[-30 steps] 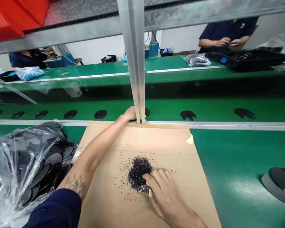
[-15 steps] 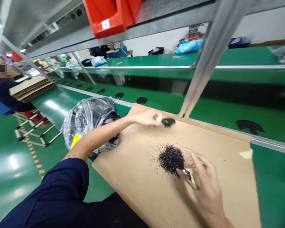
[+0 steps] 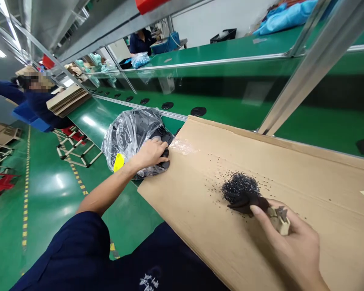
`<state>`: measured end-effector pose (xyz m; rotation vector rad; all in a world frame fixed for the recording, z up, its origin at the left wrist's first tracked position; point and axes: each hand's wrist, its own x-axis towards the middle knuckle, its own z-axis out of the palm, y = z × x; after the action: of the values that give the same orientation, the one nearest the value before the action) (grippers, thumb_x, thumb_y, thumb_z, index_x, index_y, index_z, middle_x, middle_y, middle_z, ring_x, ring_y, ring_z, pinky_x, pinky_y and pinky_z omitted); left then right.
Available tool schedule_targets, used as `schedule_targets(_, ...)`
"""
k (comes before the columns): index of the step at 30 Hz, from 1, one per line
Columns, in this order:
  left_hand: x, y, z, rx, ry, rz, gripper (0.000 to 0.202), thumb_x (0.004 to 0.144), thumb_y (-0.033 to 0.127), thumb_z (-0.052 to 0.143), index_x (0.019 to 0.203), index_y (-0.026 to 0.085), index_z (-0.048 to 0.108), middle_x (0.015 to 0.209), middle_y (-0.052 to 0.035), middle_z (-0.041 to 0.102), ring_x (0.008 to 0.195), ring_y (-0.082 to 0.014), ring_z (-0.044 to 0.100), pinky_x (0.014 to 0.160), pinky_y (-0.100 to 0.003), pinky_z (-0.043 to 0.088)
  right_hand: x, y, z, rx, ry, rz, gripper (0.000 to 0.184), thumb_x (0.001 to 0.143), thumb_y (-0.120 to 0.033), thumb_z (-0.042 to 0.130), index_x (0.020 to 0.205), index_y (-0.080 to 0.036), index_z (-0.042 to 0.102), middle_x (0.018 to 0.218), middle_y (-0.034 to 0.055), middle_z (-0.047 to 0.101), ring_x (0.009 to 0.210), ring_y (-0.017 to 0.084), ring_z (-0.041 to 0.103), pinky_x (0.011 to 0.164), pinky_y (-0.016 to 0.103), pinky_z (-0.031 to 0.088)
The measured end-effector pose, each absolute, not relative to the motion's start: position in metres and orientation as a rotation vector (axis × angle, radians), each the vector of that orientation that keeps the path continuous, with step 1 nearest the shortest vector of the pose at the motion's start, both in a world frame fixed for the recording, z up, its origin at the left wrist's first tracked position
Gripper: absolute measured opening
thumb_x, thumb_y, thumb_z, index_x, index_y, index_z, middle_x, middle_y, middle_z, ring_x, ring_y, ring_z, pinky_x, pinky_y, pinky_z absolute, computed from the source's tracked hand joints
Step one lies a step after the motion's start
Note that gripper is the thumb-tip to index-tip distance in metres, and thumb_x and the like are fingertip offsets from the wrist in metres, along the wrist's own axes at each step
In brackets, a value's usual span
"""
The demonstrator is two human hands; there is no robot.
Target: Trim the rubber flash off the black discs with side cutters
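Observation:
My left hand (image 3: 153, 152) reaches into the mouth of a clear plastic bag (image 3: 121, 133) filled with flat black pieces. Its fingers are curled onto one black piece (image 3: 164, 163) at the bag's edge. My right hand (image 3: 294, 238) pinches flat black round-edged pieces (image 3: 245, 202) between thumb and fingers. A small beige-handled tool with a metal part (image 3: 282, 220) also sits in that hand, its kind unclear. Just beyond the held pieces lies a heap of tiny black bits (image 3: 239, 184) on a cardboard sheet (image 3: 197, 194).
A slanted metal post (image 3: 303, 76) rises behind the cardboard. Black pieces (image 3: 198, 111) lie in a row along the green belt (image 3: 227, 99). Stacked cardboard (image 3: 68, 99) stands at the far left, near a co-worker (image 3: 38, 101). Overhead runs a metal shelf (image 3: 109, 30).
My left hand has moved left from above the cardboard to the plastic bag. Black pieces now show in my right hand, where only the tool showed before. The view has shifted left.

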<state>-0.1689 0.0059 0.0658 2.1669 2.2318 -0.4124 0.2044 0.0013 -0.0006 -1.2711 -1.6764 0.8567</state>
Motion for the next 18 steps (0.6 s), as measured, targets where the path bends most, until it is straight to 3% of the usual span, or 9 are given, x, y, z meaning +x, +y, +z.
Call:
schedule_targets(3,-0.189,0.003,0.056,2.133,2.255,-0.480,0.040,0.081,0.033,0.080,0.109,0.012,0.061,0.101,-0.0179,0.071,0.110,-0.0368,0.061,0.091,-0.042,0.049,0.203,0.003,0.000,-1.320,-1.622,0.921,0.046,0.081,-0.069,0.069,0.081,-0.023,0.068,0.063,-0.0016,0.054,0.057,0.016,0.050,0.056,0.029,0.046)
schedule_targets(7,-0.195,0.004,0.046,2.141,2.260,-0.428,0.028,0.088,0.029,0.071,0.110,0.014,0.061,0.101,-0.0118,0.071,0.105,-0.0308,0.062,0.090,-0.038,0.048,0.202,0.004,0.001,-1.325,-1.595,0.954,0.047,0.080,-0.070,0.069,0.081,-0.023,0.067,0.065,-0.0012,0.054,0.058,0.016,0.050,0.057,0.029,0.046)
schedule_targets(14,-0.193,0.019,0.042,2.231,2.178,-0.294,0.045,0.089,0.039,0.071,0.124,0.015,0.057,0.126,-0.0154,0.063,0.117,-0.0326,0.060,0.099,-0.041,0.048,0.203,0.002,0.005,-1.335,-1.608,0.962,0.043,0.082,-0.066,0.069,0.082,-0.023,0.066,0.062,-0.0026,0.049,0.056,0.015,0.047,0.055,0.029,0.045)
schedule_targets(18,-0.189,0.029,0.041,2.238,2.137,-0.338,0.038,0.086,0.031,0.073,0.117,0.015,0.060,0.115,-0.0135,0.067,0.112,-0.0325,0.064,0.099,-0.041,0.048,0.203,0.001,0.006,-1.341,-1.621,0.965,0.042,0.083,-0.065,0.067,0.083,-0.023,0.066,0.063,-0.0017,0.050,0.057,0.016,0.047,0.055,0.030,0.046)
